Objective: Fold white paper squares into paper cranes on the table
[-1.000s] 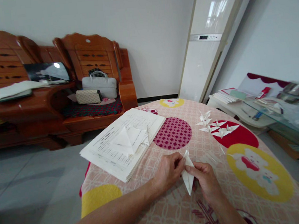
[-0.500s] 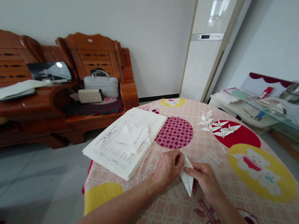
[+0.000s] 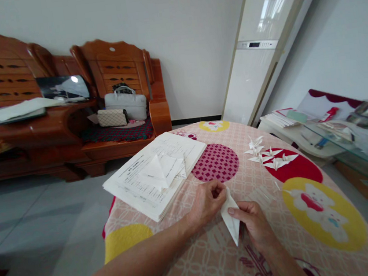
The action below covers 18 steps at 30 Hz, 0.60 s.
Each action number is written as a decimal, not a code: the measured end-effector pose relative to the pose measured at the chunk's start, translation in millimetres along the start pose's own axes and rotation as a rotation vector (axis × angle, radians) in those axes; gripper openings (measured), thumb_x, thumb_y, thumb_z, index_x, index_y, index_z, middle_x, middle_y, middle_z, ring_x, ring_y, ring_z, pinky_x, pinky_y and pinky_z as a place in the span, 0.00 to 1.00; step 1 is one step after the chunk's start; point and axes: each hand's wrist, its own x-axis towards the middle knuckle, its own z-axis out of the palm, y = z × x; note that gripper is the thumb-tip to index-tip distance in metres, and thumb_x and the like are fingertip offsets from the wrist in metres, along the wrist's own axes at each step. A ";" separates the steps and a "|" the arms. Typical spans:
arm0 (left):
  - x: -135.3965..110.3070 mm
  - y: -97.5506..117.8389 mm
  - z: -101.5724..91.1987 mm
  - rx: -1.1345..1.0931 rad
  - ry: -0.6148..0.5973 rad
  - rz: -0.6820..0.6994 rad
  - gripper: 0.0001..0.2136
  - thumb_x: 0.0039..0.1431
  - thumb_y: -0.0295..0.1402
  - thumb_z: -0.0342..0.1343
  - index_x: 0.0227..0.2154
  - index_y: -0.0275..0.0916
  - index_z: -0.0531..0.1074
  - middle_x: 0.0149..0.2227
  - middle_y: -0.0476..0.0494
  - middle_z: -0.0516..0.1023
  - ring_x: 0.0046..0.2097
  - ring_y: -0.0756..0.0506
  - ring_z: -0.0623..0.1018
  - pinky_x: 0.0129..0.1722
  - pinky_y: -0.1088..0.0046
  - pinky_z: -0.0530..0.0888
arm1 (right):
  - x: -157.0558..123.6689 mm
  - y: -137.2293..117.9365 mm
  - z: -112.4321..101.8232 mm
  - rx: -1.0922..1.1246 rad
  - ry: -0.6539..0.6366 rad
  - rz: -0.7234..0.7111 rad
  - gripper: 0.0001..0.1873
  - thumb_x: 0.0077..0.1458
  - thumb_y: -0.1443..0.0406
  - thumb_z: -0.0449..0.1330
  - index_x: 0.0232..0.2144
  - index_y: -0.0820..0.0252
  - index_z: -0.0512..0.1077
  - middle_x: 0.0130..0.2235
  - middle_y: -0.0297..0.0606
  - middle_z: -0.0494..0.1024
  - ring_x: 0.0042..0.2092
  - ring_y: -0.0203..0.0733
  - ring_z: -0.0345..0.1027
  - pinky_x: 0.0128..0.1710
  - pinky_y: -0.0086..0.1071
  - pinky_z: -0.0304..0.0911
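Note:
A narrow, kite-shaped piece of folded white paper (image 3: 230, 221) is held between my two hands above the patterned tablecloth, its long point toward me. My left hand (image 3: 209, 200) pinches its upper end between thumb and fingertips. On its right edge, my right hand (image 3: 253, 221) grips it with the thumb on top and the fingers behind, mostly hidden. Several folded paper cranes (image 3: 272, 156) lie in a cluster farther back on the right. To the left is a stack of printed sheets (image 3: 132, 183), with folded paper pieces (image 3: 164, 169) on top.
The round table's tablecloth (image 3: 191, 257) has coloured circles. Beyond it are a wooden chair (image 3: 159, 114) holding bags (image 3: 125, 105), and a tall white air conditioner (image 3: 244, 60). A glass-topped side table (image 3: 348, 150) with papers and plastic bags stands close on the right.
The paper has turned slightly, its lower tip shifting a little right and toward me. My left fingers have moved slightly at its upper end; both hands keep hold.

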 end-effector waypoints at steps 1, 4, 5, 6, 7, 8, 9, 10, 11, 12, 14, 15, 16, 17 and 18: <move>-0.1 0.9 -0.5 -0.018 0.001 -0.012 0.05 0.53 0.29 0.52 0.26 0.33 0.71 0.20 0.51 0.69 0.23 0.54 0.67 0.23 0.80 0.62 | 0.0 -0.6 0.4 0.003 -0.006 0.000 0.14 0.42 0.59 0.68 0.16 0.64 0.73 0.17 0.33 0.71 0.20 0.33 0.59 0.21 0.27 0.51; -0.1 2.2 -1.6 -0.078 -0.003 -0.057 0.06 0.53 0.30 0.53 0.25 0.34 0.69 0.19 0.52 0.68 0.21 0.54 0.67 0.21 0.81 0.61 | 0.0 -1.8 1.1 0.014 -0.035 0.008 0.15 0.42 0.59 0.68 0.16 0.64 0.72 0.17 0.32 0.70 0.20 0.33 0.59 0.21 0.27 0.51; 0.3 2.1 -1.8 -0.108 -0.009 -0.074 0.06 0.53 0.31 0.53 0.24 0.34 0.69 0.19 0.52 0.67 0.20 0.54 0.67 0.20 0.81 0.61 | -0.1 -1.8 1.0 0.017 -0.045 0.011 0.15 0.43 0.59 0.68 0.17 0.64 0.72 0.17 0.32 0.70 0.20 0.33 0.58 0.21 0.27 0.51; 0.9 1.6 -1.9 -0.140 -0.013 -0.093 0.06 0.54 0.31 0.53 0.24 0.34 0.68 0.18 0.53 0.67 0.20 0.54 0.66 0.19 0.81 0.61 | -0.2 -1.6 0.8 0.019 -0.053 0.011 0.15 0.43 0.59 0.68 0.17 0.64 0.72 0.17 0.32 0.70 0.20 0.33 0.58 0.21 0.27 0.51; 1.8 0.8 -2.2 -0.172 -0.015 -0.112 0.07 0.54 0.33 0.54 0.24 0.34 0.68 0.18 0.53 0.66 0.19 0.54 0.66 0.18 0.81 0.61 | -0.5 -1.2 0.5 0.020 -0.061 0.010 0.15 0.43 0.59 0.68 0.17 0.64 0.73 0.17 0.31 0.70 0.20 0.32 0.58 0.21 0.27 0.50; 2.9 -0.3 -2.7 -0.200 -0.014 -0.131 0.09 0.55 0.34 0.54 0.24 0.35 0.67 0.17 0.53 0.66 0.18 0.54 0.66 0.17 0.80 0.60 | -0.8 -0.7 0.2 0.020 -0.069 0.008 0.15 0.43 0.59 0.68 0.18 0.64 0.73 0.17 0.31 0.69 0.20 0.32 0.57 0.21 0.26 0.50; 4.1 -1.5 -3.6 -0.223 -0.019 -0.148 0.10 0.55 0.36 0.54 0.24 0.35 0.67 0.17 0.53 0.65 0.18 0.54 0.66 0.17 0.80 0.61 | -1.1 -0.3 -0.2 0.021 -0.073 0.005 0.14 0.43 0.59 0.69 0.18 0.64 0.73 0.17 0.31 0.69 0.20 0.32 0.57 0.21 0.26 0.50; 5.5 -2.9 -5.0 -0.239 -0.038 -0.162 0.12 0.56 0.39 0.54 0.24 0.35 0.67 0.17 0.53 0.66 0.18 0.53 0.66 0.17 0.80 0.61 | -1.4 -0.1 -0.5 0.022 -0.073 0.001 0.14 0.44 0.59 0.69 0.18 0.64 0.73 0.17 0.31 0.69 0.20 0.32 0.57 0.21 0.26 0.50; 6.8 -4.4 -6.7 -0.252 -0.079 -0.173 0.14 0.57 0.41 0.53 0.24 0.34 0.67 0.17 0.52 0.66 0.18 0.53 0.67 0.18 0.79 0.63 | -1.7 0.0 -0.7 0.024 -0.069 -0.001 0.14 0.44 0.59 0.69 0.18 0.64 0.74 0.18 0.31 0.70 0.20 0.32 0.57 0.21 0.26 0.50; 8.0 -6.0 -8.8 -0.263 -0.145 -0.185 0.16 0.58 0.44 0.53 0.24 0.34 0.67 0.18 0.51 0.67 0.19 0.53 0.68 0.18 0.79 0.64 | -2.0 -0.2 -1.0 0.027 -0.061 -0.004 0.14 0.44 0.59 0.68 0.19 0.64 0.74 0.18 0.31 0.70 0.20 0.32 0.57 0.21 0.26 0.50; 9.5 -8.9 -12.8 -0.283 -0.323 -0.215 0.19 0.56 0.47 0.55 0.25 0.33 0.69 0.20 0.49 0.69 0.21 0.52 0.69 0.20 0.78 0.66 | -2.2 -0.7 -1.6 0.024 -0.044 -0.011 0.13 0.45 0.59 0.68 0.19 0.64 0.75 0.19 0.32 0.71 0.21 0.33 0.59 0.22 0.27 0.52; 9.6 -10.1 -14.4 -0.293 -0.409 -0.233 0.19 0.53 0.48 0.58 0.26 0.32 0.70 0.22 0.49 0.70 0.21 0.52 0.70 0.20 0.78 0.67 | -2.2 -1.0 -2.0 0.017 -0.038 -0.014 0.13 0.46 0.59 0.68 0.20 0.64 0.75 0.19 0.32 0.72 0.21 0.33 0.60 0.23 0.27 0.53; 9.4 -11.0 -15.3 -0.304 -0.474 -0.252 0.19 0.50 0.47 0.61 0.27 0.32 0.71 0.23 0.49 0.71 0.22 0.53 0.70 0.21 0.78 0.67 | -2.1 -1.1 -2.5 0.006 -0.033 -0.015 0.13 0.46 0.59 0.68 0.20 0.64 0.76 0.19 0.33 0.72 0.21 0.34 0.60 0.23 0.27 0.54; 8.9 -11.6 -15.6 -0.315 -0.516 -0.270 0.19 0.47 0.46 0.63 0.28 0.32 0.71 0.24 0.49 0.71 0.22 0.53 0.70 0.20 0.79 0.67 | -2.0 -1.2 -3.0 -0.009 -0.032 -0.014 0.12 0.46 0.59 0.68 0.20 0.64 0.76 0.19 0.33 0.73 0.21 0.34 0.61 0.23 0.28 0.55; 8.1 -11.9 -15.3 -0.327 -0.531 -0.284 0.19 0.45 0.45 0.65 0.28 0.32 0.71 0.24 0.49 0.71 0.22 0.53 0.69 0.20 0.79 0.66 | -1.9 -1.3 -3.5 -0.026 -0.036 -0.009 0.12 0.46 0.59 0.67 0.21 0.63 0.77 0.19 0.33 0.73 0.21 0.35 0.61 0.23 0.28 0.55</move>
